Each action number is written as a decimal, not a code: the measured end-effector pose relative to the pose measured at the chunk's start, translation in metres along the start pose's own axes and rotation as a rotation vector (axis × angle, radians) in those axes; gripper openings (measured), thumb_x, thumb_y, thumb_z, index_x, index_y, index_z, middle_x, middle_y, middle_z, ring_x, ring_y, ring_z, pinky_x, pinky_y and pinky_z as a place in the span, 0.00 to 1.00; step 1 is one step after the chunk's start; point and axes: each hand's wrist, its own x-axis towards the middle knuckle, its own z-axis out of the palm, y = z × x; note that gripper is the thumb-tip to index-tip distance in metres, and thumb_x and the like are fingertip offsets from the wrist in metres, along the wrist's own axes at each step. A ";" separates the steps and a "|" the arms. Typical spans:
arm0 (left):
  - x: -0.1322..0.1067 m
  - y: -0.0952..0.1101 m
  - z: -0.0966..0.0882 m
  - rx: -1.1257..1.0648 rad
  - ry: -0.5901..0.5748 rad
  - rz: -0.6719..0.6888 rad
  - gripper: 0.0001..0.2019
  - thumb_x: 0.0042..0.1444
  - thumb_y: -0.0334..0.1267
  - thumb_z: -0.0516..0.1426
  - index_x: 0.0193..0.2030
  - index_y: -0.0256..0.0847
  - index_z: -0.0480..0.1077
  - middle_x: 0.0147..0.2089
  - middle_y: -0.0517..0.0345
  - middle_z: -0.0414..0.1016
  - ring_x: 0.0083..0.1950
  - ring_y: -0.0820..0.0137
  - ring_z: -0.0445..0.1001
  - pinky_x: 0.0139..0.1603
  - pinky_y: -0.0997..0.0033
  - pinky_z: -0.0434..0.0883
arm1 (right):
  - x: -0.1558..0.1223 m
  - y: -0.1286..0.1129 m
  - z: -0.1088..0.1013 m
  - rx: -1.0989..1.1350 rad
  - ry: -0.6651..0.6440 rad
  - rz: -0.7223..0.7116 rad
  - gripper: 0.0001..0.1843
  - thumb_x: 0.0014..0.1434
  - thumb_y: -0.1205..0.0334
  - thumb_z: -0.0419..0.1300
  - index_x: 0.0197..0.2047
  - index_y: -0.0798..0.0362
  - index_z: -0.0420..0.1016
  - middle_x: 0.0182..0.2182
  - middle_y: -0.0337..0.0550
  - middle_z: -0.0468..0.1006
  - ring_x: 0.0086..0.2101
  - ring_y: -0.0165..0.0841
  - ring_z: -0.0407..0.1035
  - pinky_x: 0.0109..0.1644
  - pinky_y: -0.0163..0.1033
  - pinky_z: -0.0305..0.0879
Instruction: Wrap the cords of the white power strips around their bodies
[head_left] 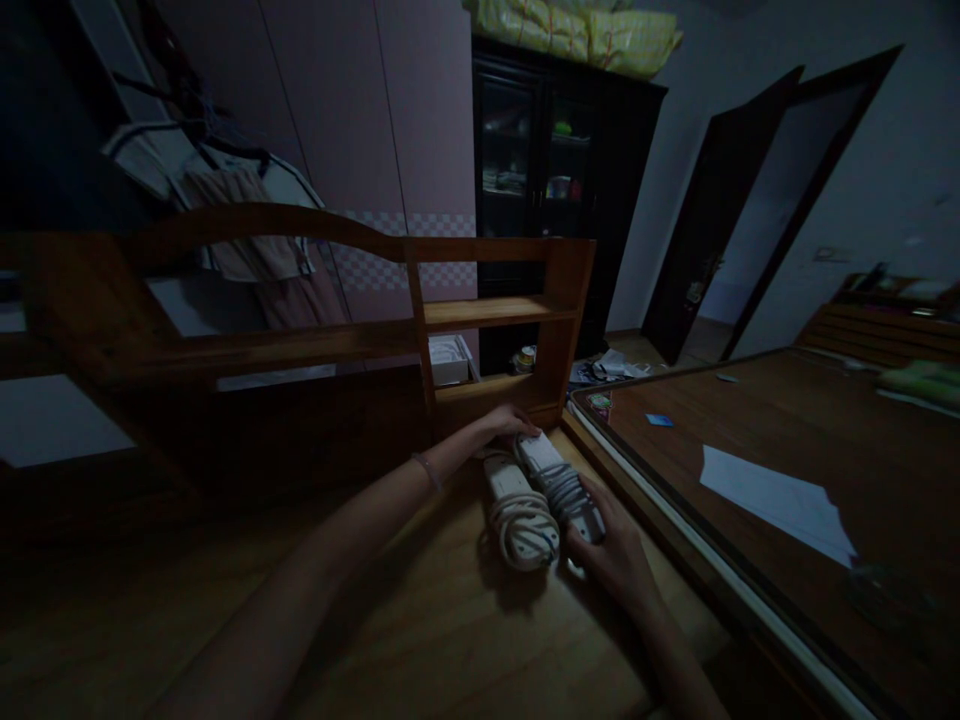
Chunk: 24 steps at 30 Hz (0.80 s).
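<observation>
Two white power strips lie side by side on a wooden desk top (pixel 405 610), each with its own cord wound around it. The right power strip (pixel 541 455) has a grey cord, and the left power strip (pixel 507 478) a paler one coiled thickly over its near end. My right hand (pixel 616 555) is closed around the near end of the right strip, thumb and fingers on either side. At that strip's far end, my left hand (pixel 508 422) has its fingers bent onto the casing. Part of those fingertips is hidden.
A wooden shelf unit (pixel 499 312) rises behind the strips, with a white box (pixel 450 360) beyond it. To the right, past a raised edge, a brown surface (pixel 750 420) bears a white paper sheet (pixel 776 500) and a blue card (pixel 659 420).
</observation>
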 end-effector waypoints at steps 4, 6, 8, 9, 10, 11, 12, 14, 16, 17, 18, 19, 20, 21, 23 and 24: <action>-0.008 0.025 0.012 -0.061 0.088 0.124 0.17 0.63 0.48 0.56 0.44 0.34 0.72 0.37 0.56 0.76 0.32 0.72 0.74 0.34 0.68 0.73 | 0.000 0.001 0.001 0.016 0.063 0.056 0.38 0.58 0.58 0.60 0.70 0.49 0.53 0.64 0.46 0.62 0.61 0.42 0.59 0.66 0.49 0.55; -0.007 0.047 0.021 -0.082 0.139 0.203 0.17 0.66 0.47 0.51 0.47 0.33 0.72 0.40 0.53 0.77 0.36 0.71 0.76 0.38 0.66 0.74 | 0.000 0.001 -0.003 0.084 0.138 0.164 0.39 0.58 0.55 0.61 0.70 0.48 0.55 0.62 0.46 0.65 0.59 0.43 0.63 0.63 0.51 0.58; -0.007 0.071 0.029 -0.076 0.189 0.281 0.15 0.67 0.40 0.49 0.52 0.33 0.71 0.44 0.50 0.78 0.41 0.69 0.77 0.43 0.65 0.74 | 0.001 0.002 -0.010 0.230 0.230 0.297 0.38 0.57 0.52 0.63 0.68 0.48 0.58 0.60 0.46 0.68 0.56 0.44 0.66 0.61 0.51 0.62; -0.009 0.083 0.033 -0.062 0.214 0.326 0.16 0.67 0.36 0.48 0.55 0.33 0.70 0.46 0.49 0.78 0.44 0.68 0.77 0.46 0.65 0.73 | 0.002 0.001 -0.014 0.320 0.273 0.353 0.37 0.56 0.50 0.64 0.67 0.48 0.61 0.59 0.46 0.70 0.55 0.45 0.67 0.60 0.50 0.63; -0.012 0.094 0.035 -0.039 0.240 0.376 0.17 0.66 0.35 0.49 0.58 0.34 0.69 0.49 0.48 0.78 0.48 0.67 0.76 0.50 0.65 0.72 | 0.003 0.000 -0.019 0.399 0.305 0.392 0.36 0.56 0.49 0.64 0.65 0.50 0.64 0.58 0.47 0.71 0.55 0.46 0.67 0.59 0.50 0.64; -0.018 0.104 0.038 -0.008 0.268 0.426 0.18 0.64 0.35 0.51 0.60 0.36 0.68 0.52 0.48 0.77 0.52 0.65 0.75 0.54 0.64 0.70 | 0.004 -0.002 -0.023 0.468 0.328 0.417 0.35 0.56 0.47 0.64 0.64 0.51 0.66 0.56 0.48 0.72 0.54 0.47 0.68 0.57 0.49 0.66; -0.025 0.114 0.040 0.029 0.293 0.476 0.20 0.63 0.35 0.53 0.61 0.37 0.67 0.54 0.47 0.76 0.56 0.63 0.72 0.57 0.63 0.67 | 0.004 -0.005 -0.028 0.532 0.346 0.438 0.34 0.56 0.47 0.64 0.62 0.53 0.68 0.54 0.49 0.74 0.52 0.47 0.69 0.54 0.48 0.68; -0.044 0.131 0.043 0.103 0.338 0.569 0.24 0.59 0.36 0.57 0.63 0.40 0.66 0.58 0.47 0.73 0.64 0.59 0.63 0.64 0.57 0.61 | 0.001 -0.014 -0.037 0.679 0.362 0.477 0.31 0.58 0.47 0.62 0.60 0.55 0.70 0.48 0.50 0.78 0.45 0.46 0.74 0.44 0.45 0.72; -0.062 0.147 0.041 0.157 0.389 0.653 0.23 0.60 0.38 0.57 0.63 0.42 0.66 0.63 0.48 0.68 0.70 0.59 0.53 0.68 0.54 0.53 | -0.007 -0.026 -0.046 0.863 0.347 0.510 0.27 0.59 0.50 0.62 0.57 0.55 0.72 0.43 0.49 0.79 0.38 0.43 0.76 0.37 0.41 0.72; -0.071 0.154 0.038 0.173 0.417 0.691 0.22 0.61 0.40 0.57 0.62 0.42 0.67 0.63 0.47 0.68 0.71 0.60 0.52 0.68 0.55 0.53 | -0.012 -0.032 -0.050 0.954 0.335 0.527 0.24 0.59 0.50 0.61 0.55 0.55 0.73 0.42 0.49 0.80 0.36 0.42 0.76 0.37 0.41 0.72; -0.079 0.160 0.034 0.179 0.440 0.726 0.21 0.62 0.42 0.56 0.60 0.40 0.69 0.62 0.46 0.69 0.69 0.60 0.55 0.67 0.56 0.54 | -0.018 -0.038 -0.055 1.033 0.316 0.547 0.22 0.59 0.50 0.61 0.53 0.55 0.75 0.41 0.49 0.80 0.35 0.42 0.76 0.37 0.41 0.73; -0.085 0.166 0.029 0.163 0.430 0.749 0.20 0.64 0.44 0.54 0.59 0.38 0.70 0.60 0.46 0.71 0.67 0.62 0.60 0.66 0.59 0.57 | -0.024 -0.044 -0.059 1.105 0.297 0.576 0.21 0.60 0.50 0.60 0.51 0.55 0.76 0.41 0.50 0.80 0.35 0.42 0.76 0.38 0.42 0.73; -0.092 0.171 0.022 0.132 0.372 0.763 0.19 0.65 0.44 0.52 0.57 0.37 0.71 0.57 0.47 0.73 0.63 0.63 0.65 0.64 0.62 0.60 | -0.030 -0.049 -0.063 1.175 0.284 0.615 0.21 0.60 0.49 0.58 0.49 0.55 0.77 0.41 0.51 0.80 0.36 0.43 0.76 0.39 0.43 0.74; -0.098 0.174 0.016 0.085 0.279 0.771 0.19 0.66 0.43 0.50 0.57 0.36 0.71 0.55 0.48 0.75 0.58 0.65 0.70 0.61 0.64 0.63 | -0.036 -0.054 -0.066 1.245 0.273 0.652 0.22 0.60 0.48 0.57 0.49 0.55 0.78 0.41 0.52 0.80 0.37 0.44 0.77 0.40 0.44 0.75; -0.111 0.178 0.005 0.002 0.076 0.785 0.19 0.67 0.44 0.49 0.56 0.36 0.71 0.53 0.49 0.76 0.54 0.67 0.73 0.56 0.68 0.67 | -0.047 -0.062 -0.070 1.366 0.255 0.689 0.25 0.60 0.45 0.54 0.50 0.53 0.78 0.43 0.54 0.80 0.42 0.48 0.76 0.40 0.47 0.75; -0.118 0.178 0.002 0.000 0.009 0.797 0.19 0.66 0.46 0.51 0.56 0.36 0.71 0.53 0.50 0.75 0.53 0.66 0.73 0.54 0.68 0.68 | -0.052 -0.066 -0.071 1.413 0.238 0.685 0.26 0.61 0.44 0.52 0.51 0.51 0.78 0.45 0.53 0.80 0.44 0.49 0.75 0.40 0.49 0.76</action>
